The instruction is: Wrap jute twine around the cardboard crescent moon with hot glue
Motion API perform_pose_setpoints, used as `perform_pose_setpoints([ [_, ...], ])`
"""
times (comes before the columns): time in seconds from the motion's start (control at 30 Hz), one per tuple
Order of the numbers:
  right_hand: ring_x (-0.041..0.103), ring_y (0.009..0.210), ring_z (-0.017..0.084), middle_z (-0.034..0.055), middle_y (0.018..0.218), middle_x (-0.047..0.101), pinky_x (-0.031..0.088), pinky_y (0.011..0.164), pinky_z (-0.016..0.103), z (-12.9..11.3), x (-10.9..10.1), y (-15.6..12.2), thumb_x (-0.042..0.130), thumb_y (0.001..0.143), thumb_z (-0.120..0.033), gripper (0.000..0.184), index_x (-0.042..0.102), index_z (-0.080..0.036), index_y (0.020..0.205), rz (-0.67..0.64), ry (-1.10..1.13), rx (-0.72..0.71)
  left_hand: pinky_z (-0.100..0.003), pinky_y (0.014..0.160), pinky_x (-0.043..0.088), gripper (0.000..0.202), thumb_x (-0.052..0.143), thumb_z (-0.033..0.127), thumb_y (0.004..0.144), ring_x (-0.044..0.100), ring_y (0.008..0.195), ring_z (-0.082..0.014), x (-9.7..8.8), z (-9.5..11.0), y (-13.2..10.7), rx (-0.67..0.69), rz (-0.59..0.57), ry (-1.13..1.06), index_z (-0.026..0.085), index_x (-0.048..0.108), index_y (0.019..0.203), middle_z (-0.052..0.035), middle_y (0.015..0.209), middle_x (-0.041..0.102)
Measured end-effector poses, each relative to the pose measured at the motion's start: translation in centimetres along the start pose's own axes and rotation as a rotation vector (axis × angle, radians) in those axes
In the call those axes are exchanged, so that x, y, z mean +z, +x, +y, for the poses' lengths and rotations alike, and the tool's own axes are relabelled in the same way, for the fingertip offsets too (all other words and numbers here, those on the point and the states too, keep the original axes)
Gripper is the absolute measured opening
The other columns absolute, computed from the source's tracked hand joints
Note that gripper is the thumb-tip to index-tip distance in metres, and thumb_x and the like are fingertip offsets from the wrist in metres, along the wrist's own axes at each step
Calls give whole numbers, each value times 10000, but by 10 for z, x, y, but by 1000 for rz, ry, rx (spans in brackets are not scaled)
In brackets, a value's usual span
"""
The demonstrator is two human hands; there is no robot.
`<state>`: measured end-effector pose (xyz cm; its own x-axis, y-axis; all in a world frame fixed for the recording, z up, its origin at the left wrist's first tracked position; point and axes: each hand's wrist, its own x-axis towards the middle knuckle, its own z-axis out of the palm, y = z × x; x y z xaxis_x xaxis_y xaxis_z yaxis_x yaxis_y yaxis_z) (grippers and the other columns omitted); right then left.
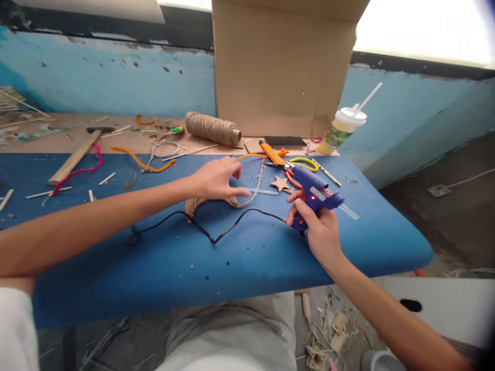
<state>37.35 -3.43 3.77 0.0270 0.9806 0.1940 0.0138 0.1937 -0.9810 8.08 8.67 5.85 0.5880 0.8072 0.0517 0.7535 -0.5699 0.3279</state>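
Note:
My right hand (pixel 317 228) is closed round the grip of a blue hot glue gun (pixel 315 191) with a red light lit and a clear glue stick at its back. Its black cord (pixel 216 230) snakes left across the blue table (pixel 193 257). My left hand (pixel 216 179) lies with fingers stretched out on a twine-wrapped piece (pixel 192 204), its loose twine end curling toward a small wooden star (pixel 279 182).
A twine spool (pixel 212 129), orange cutter (pixel 271 153), yellow-handled scissors (pixel 305 163), phone (pixel 285 141), lidded cup with straw (pixel 342 129) and cardboard box (pixel 282 67) stand behind. Sticks and pipe cleaners litter the left. The table's edge drops off at the right.

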Motion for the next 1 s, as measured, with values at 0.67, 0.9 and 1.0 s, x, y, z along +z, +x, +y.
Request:
perform_pose_setpoints([
  [0.67, 677, 629, 134, 17, 1038, 794, 632, 707, 341, 18, -4, -8, 881, 962, -399, 214, 790, -235, 1065, -41, 94, 61, -403, 831, 659, 364, 673, 562, 1002, 773, 805, -236, -18, -24, -81, -182, 215, -831, 230, 579, 887, -50, 791, 751],
  [0.9, 677, 649, 149, 21, 955, 784, 626, 741, 354, 21, -6, -7, 846, 1003, -406, 191, 806, -225, 1050, -45, 84, 59, -420, 1040, 618, 374, 694, 560, 1053, 764, 1125, -265, -14, -20, -71, -86, 219, -698, 198, 750, 1128, -119, 1232, 828],
  [1.0, 697, 676, 149, 26, 1039, 796, 617, 746, 354, 19, -6, -7, 837, 1001, -412, 195, 799, -232, 1065, -24, 89, 36, -487, 1192, 557, 388, 663, 552, 1051, 723, 1289, -313, -14, -28, -65, -13, 114, -507, 229, 802, 1216, -108, 1353, 812],
])
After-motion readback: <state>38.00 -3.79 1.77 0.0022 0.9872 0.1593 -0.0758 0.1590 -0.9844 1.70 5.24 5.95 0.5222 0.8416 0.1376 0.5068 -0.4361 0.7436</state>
